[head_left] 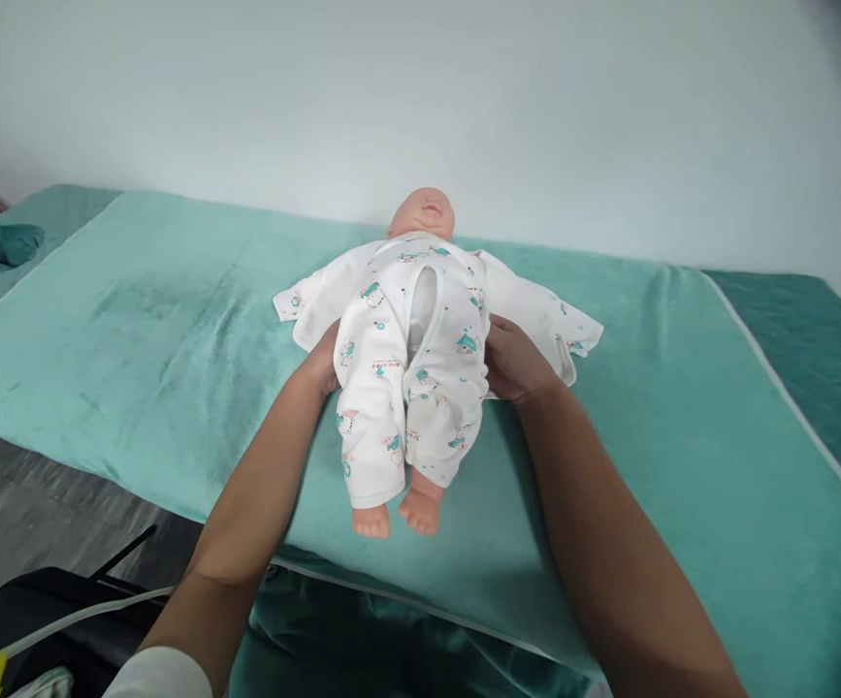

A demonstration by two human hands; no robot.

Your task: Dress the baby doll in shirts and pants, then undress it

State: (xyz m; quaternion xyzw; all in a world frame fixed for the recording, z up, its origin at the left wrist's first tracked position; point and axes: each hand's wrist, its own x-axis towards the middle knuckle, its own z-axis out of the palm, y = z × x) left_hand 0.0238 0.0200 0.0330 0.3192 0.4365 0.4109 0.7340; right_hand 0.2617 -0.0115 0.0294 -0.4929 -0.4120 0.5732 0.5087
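Observation:
A baby doll [420, 218] lies on its back, head toward the wall and bare feet toward me. White printed trousers [376, 388] with an open crotch reach high up its body. Under the doll, a matching white top [536, 301] is spread out, sleeves to both sides. My left hand [328, 357] holds the doll's hip on the left, its fingers hidden behind the trousers. On the other side my right hand [518, 361] grips the opposite hip, fingers curled in and mostly out of sight.
The doll rests on a bed with a teal velvet cover [173, 320], set against a white wall [420, 97]. A black chair-like object [42, 620] and a pale cable [92, 611] are at the lower left, over a grey floor [19, 504].

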